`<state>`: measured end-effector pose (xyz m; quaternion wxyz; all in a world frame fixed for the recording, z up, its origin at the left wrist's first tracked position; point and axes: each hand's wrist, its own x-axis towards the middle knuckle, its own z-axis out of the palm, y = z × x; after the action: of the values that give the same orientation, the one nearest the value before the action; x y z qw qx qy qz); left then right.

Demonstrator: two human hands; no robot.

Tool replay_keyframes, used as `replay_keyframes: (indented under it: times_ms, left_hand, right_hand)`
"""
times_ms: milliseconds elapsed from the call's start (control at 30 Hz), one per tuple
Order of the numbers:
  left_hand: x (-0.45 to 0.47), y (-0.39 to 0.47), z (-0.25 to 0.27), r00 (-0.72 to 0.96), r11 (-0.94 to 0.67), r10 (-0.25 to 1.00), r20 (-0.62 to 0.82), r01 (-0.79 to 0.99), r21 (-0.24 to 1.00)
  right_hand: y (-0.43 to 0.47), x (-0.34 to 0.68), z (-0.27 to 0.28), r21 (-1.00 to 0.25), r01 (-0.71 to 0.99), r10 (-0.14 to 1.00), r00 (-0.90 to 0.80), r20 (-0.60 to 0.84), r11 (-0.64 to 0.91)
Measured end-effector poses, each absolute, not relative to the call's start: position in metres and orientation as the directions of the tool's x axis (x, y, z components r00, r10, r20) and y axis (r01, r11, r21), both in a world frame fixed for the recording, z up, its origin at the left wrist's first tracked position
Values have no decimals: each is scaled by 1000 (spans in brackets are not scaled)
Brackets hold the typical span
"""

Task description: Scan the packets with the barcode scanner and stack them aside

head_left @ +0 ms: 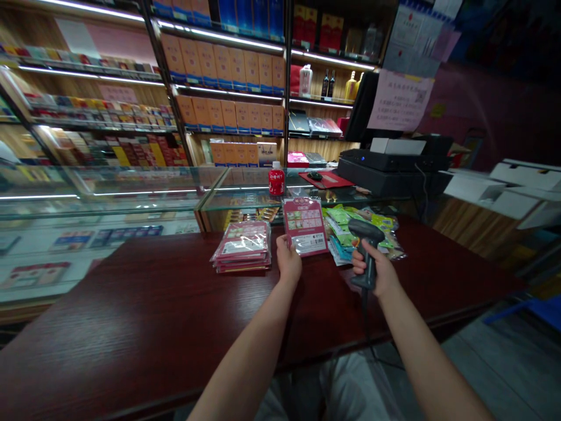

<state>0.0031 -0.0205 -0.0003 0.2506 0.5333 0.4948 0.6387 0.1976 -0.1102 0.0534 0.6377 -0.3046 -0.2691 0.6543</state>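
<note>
My left hand (289, 262) grips the lower left corner of a flat pink package (305, 225) in clear wrap. The package is tilted up, with a printed picture grid and a barcode facing me. In my right hand (380, 268) is a dark grey barcode scanner (367, 234), held by its handle with the head toward the package. Its cord runs down past the table's front edge. Left of my left hand lies a stack of similar wrapped pink packages (243, 245). Behind the scanner is a pile of green and yellow plastic packets (342, 221).
The dark red wooden table (131, 310) meets a glass display counter (144, 190). On the counter stand a red bottle (276, 180) and a computer mouse (314, 175) on a red mat. At right sit a black machine (381, 169) and white boxes (495, 187); stocked shelves rise behind.
</note>
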Motion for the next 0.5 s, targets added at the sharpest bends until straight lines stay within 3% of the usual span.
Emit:
replay_keyframes:
  times_ms: [167, 500]
  left_hand:
    - [3, -27, 6, -305, -361, 854, 422, 235, 902]
    - [-4, -33, 32, -351, -500, 738, 577, 289, 816]
  right_hand:
    - [-91, 200, 39, -678, -735, 1000, -7, -17, -17]
    - [-86, 197, 22, -767, -639, 996, 85, 2, 56]
